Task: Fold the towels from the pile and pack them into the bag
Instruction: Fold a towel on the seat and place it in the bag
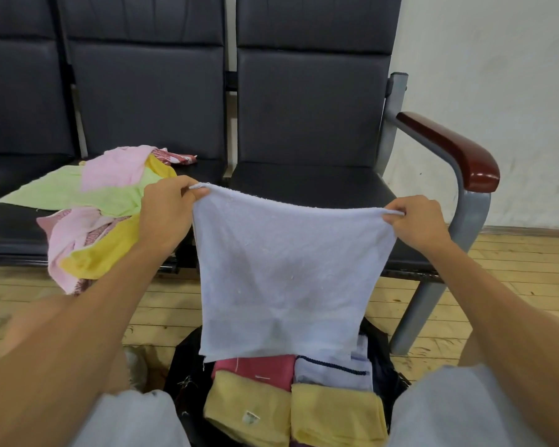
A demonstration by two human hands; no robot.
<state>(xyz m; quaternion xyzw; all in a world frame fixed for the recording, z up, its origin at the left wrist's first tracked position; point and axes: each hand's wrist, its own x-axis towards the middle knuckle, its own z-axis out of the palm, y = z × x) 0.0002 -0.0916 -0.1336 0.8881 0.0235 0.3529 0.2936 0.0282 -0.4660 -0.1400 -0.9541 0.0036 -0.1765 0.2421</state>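
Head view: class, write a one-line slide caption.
Left hand and right hand pinch the top corners of a pale lavender terry towel above a black fabric bag.

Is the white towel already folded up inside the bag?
No, the left hand and right hand hold the white towel spread open above the bag.

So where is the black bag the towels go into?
In the head view, the black fabric bag sits bottom centre on the wooden plank floor, below the hanging pale white terry towel.
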